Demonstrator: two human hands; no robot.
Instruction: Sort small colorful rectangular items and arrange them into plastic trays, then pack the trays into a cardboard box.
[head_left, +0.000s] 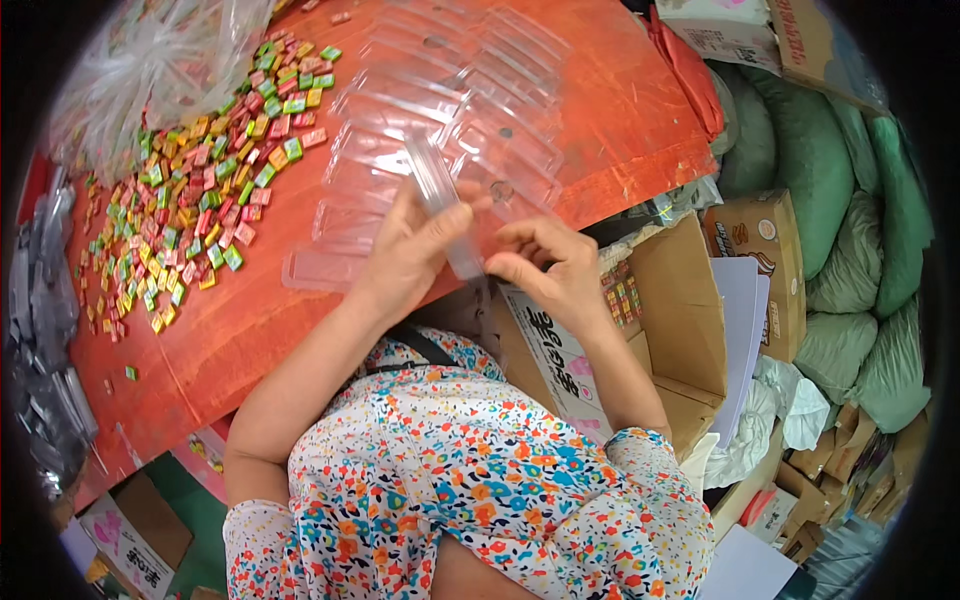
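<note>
My left hand (415, 240) is closed around a narrow stack of clear plastic trays (432, 175), tilted over the table's near edge. At the lower end of that stack, my right hand (550, 262) has its fingers curled and the thumb pinching at the trays' edge; how many trays it grips cannot be made out. Just beyond my hands, rows of overlapping clear plastic trays (390, 110) lie on the red table (240, 345). A loose spread of small wrapped candies (215, 205), in red, green, yellow and pink, covers the table to the left.
A clear plastic bag (165, 70) with more candies sits at the far left. By my right arm stands an open cardboard box (680, 310) with small colourful pieces inside. Green sacks (800, 150) and another carton (755, 240) are piled on the right. Dark plastic packages (45, 340) line the left edge.
</note>
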